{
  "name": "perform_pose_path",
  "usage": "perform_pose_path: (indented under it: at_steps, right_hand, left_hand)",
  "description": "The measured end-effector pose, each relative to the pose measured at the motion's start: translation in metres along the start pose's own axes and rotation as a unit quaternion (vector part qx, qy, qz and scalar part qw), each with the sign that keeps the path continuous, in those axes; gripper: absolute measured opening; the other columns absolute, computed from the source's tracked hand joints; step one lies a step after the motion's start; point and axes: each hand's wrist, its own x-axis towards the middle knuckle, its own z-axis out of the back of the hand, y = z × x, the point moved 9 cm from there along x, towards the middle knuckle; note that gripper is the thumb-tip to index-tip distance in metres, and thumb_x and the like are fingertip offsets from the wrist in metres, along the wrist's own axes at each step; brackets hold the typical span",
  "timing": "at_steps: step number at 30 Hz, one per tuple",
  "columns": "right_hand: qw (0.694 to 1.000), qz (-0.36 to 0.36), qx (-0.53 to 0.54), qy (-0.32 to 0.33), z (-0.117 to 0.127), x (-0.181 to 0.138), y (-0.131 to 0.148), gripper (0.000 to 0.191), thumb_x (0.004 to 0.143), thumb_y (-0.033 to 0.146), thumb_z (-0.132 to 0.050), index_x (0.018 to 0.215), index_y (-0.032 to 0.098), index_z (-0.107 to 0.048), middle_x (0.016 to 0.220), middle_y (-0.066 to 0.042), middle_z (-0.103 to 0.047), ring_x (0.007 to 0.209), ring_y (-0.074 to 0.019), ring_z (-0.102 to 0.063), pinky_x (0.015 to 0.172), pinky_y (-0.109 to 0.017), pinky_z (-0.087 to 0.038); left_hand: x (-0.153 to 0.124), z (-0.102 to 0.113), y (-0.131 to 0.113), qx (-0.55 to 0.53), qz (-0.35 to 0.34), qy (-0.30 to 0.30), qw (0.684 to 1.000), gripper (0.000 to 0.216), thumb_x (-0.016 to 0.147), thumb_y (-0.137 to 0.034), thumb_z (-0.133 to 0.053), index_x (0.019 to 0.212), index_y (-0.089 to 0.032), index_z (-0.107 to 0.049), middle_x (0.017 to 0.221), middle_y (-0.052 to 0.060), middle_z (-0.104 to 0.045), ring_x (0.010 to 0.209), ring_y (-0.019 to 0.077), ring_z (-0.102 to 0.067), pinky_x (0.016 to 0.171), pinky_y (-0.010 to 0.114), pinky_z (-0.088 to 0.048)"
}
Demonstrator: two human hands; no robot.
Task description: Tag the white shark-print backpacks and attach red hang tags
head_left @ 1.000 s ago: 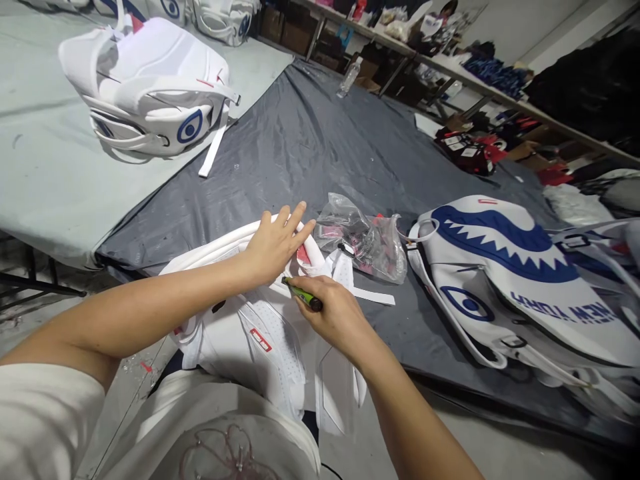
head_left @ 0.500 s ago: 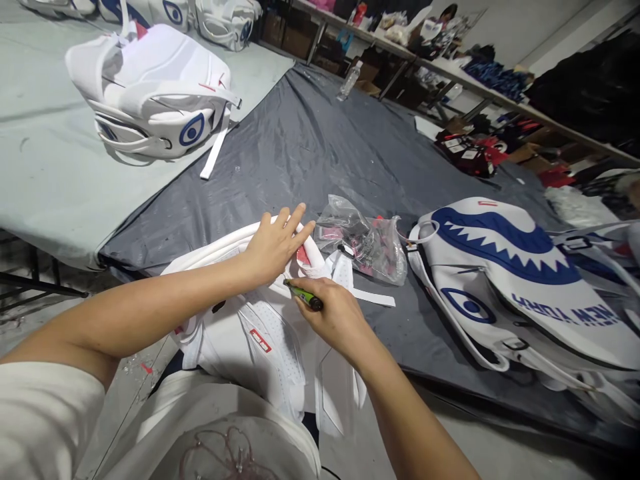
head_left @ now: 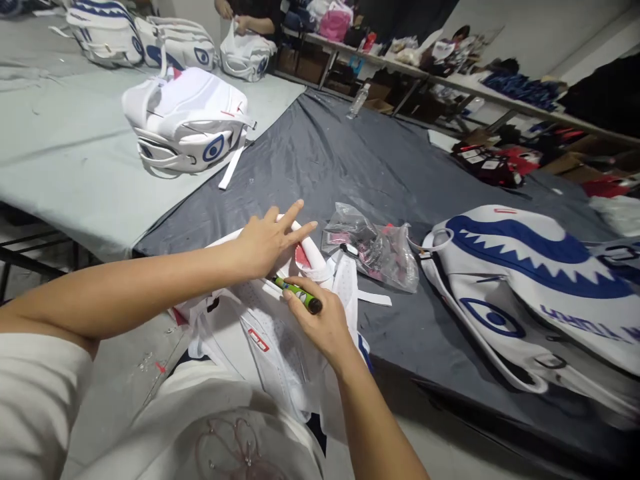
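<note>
A white backpack (head_left: 235,313) leans against the front edge of the dark table, with its padded straps and small red label facing me. My left hand (head_left: 265,245) lies on its top near the carry handle (head_left: 313,253), fingers spread. In my right hand (head_left: 325,323) is a green marker pen (head_left: 299,293) with a black end, gripped between thumb and fingers. The pen's other end points at the backpack's upper back, just below my left hand, where its tip is hidden.
Beside the backpack lies a clear plastic bag (head_left: 385,257) of small pinkish items. A white-and-blue backpack (head_left: 505,280) lies at right, another white backpack (head_left: 185,120) at far left. A water bottle (head_left: 359,101) stands further back. A co-worker's hands (head_left: 243,25) hold a bag beyond.
The view has shifted, bringing a co-worker's hands into sight at the top. My right hand and the marker have moved slightly left along the backpack. My left hand stays on its top.
</note>
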Motion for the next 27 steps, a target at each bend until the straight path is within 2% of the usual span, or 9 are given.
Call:
perform_pose_path:
  at_steps: [2,4,8,10,13,17,21,24,27]
  right_hand:
    - [0.999,0.031,0.005,0.006,-0.002,-0.009,0.02,0.025,0.089,0.034,-0.056,0.104,0.026,-0.073,0.102,-0.003,-0.077,0.09,-0.0219,-0.072,0.081,-0.032,-0.051]
    - [0.997,0.073,-0.001,0.017,-0.009,-0.015,0.04,0.025,0.089,0.034,-0.056,0.105,0.026,-0.074,0.103,-0.003,-0.077,0.089,-0.0215,-0.072,0.08,-0.031,-0.051]
    - [0.991,0.111,-0.074,0.003,-0.029,-0.007,0.052,0.024,0.09,0.035,-0.057,0.106,0.026,-0.074,0.102,-0.004,-0.077,0.087,-0.023,-0.072,0.079,-0.033,-0.049]
    - [0.987,0.121,-0.108,-0.006,-0.038,0.001,0.048,0.024,0.091,0.035,-0.057,0.107,0.026,-0.073,0.102,-0.004,-0.077,0.086,-0.0233,-0.071,0.078,-0.033,-0.048]
    - [0.981,0.154,-0.119,0.0,-0.047,0.007,0.041,0.028,0.093,0.03,-0.055,0.116,0.023,-0.07,0.1,-0.005,-0.077,0.085,-0.0231,-0.07,0.077,-0.034,-0.047]
    - [0.982,0.156,-0.107,0.006,-0.05,0.015,0.03,0.03,0.093,0.027,-0.054,0.119,0.02,-0.068,0.102,-0.006,-0.076,0.086,-0.0226,-0.069,0.079,-0.035,-0.047]
    - [0.981,0.153,-0.116,0.009,-0.053,0.021,0.024,0.032,0.092,0.028,-0.054,0.12,0.021,-0.068,0.1,-0.006,-0.077,0.082,-0.0224,-0.069,0.077,-0.034,-0.048]
    - [0.974,0.189,-0.123,-0.007,-0.049,0.017,0.026,0.034,0.095,0.026,-0.049,0.124,0.022,-0.067,0.096,-0.006,-0.077,0.08,-0.0215,-0.068,0.076,-0.034,-0.048]
    - [0.961,0.239,-0.119,-0.069,-0.033,0.016,0.038,0.035,0.098,0.021,-0.042,0.125,0.021,-0.065,0.099,-0.009,-0.075,0.085,-0.0209,-0.068,0.081,-0.034,-0.048]
  left_hand:
    - [-0.03,0.008,0.012,-0.003,0.041,0.009,0.999,0.117,0.077,-0.025,-0.076,0.157,-0.04,0.008,0.167,0.009,0.015,0.13,0.0383,-0.044,0.083,0.042,-0.057]
    - [-0.058,0.01,0.023,-0.007,0.078,0.006,0.997,0.119,0.078,-0.028,-0.076,0.154,-0.043,0.014,0.166,0.008,0.02,0.129,0.0385,-0.045,0.081,0.042,-0.058]
    - [-0.082,-0.004,0.046,-0.007,0.141,-0.016,0.99,0.124,0.076,-0.028,-0.077,0.154,-0.037,0.018,0.164,0.012,0.023,0.143,0.0415,-0.028,0.079,0.04,-0.058]
    - [-0.078,-0.015,0.054,-0.009,0.165,-0.025,0.986,0.124,0.075,-0.026,-0.078,0.155,-0.036,0.016,0.165,0.015,0.021,0.142,0.041,-0.03,0.078,0.04,-0.058]
    - [-0.062,-0.028,0.061,-0.018,0.176,-0.029,0.984,0.121,0.076,-0.026,-0.077,0.157,-0.035,0.012,0.166,0.017,0.011,0.13,0.0378,-0.045,0.078,0.041,-0.058]
    - [-0.041,-0.039,0.064,-0.04,0.139,-0.011,0.989,0.113,0.08,-0.022,-0.072,0.157,-0.034,0.009,0.166,0.019,-0.005,0.12,0.0331,-0.056,0.081,0.039,-0.056]
    - [-0.031,-0.043,0.068,-0.051,0.102,-0.007,0.993,0.105,0.083,-0.022,-0.069,0.158,-0.033,0.004,0.163,0.021,-0.014,0.118,0.0319,-0.06,0.083,0.036,-0.054]
    - [-0.029,-0.047,0.072,-0.071,0.095,-0.025,0.993,0.105,0.081,-0.02,-0.068,0.158,-0.035,0.003,0.162,0.018,-0.02,0.12,0.0305,-0.06,0.084,0.035,-0.053]
    - [-0.031,-0.054,0.078,-0.114,0.118,-0.059,0.985,0.105,0.081,-0.024,-0.068,0.158,-0.031,0.003,0.164,0.015,-0.02,0.126,0.029,-0.057,0.089,0.034,-0.052]
